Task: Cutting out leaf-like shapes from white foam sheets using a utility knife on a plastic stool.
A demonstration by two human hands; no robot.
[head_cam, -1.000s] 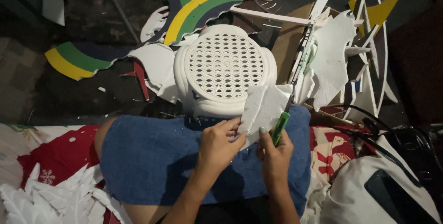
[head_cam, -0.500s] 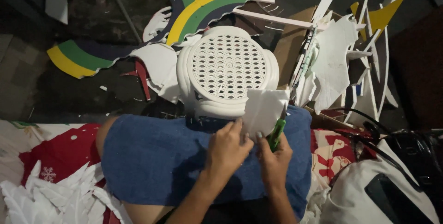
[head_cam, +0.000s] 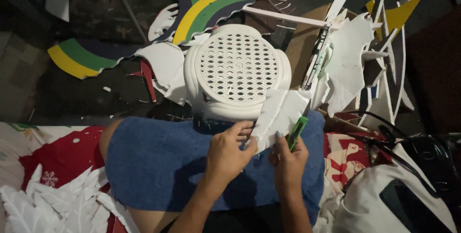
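Head view: left hand point(head_cam: 229, 152) pinches the lower edge of a white foam sheet point(head_cam: 278, 115) at frame centre, resting on the blue towel point(head_cam: 163, 161) over the lap. Right hand point(head_cam: 289, 158) is closed round a green utility knife point(head_cam: 297, 133), blade against the sheet's right edge. Cut looks partway: finished white cutouts point(head_cam: 53, 204) pile lower left, offcuts point(head_cam: 350, 55) upper right. Against 0.5 s ago: sheet tilted more to the right, knife slightly higher; white stool point(head_cam: 237, 69) unchanged.
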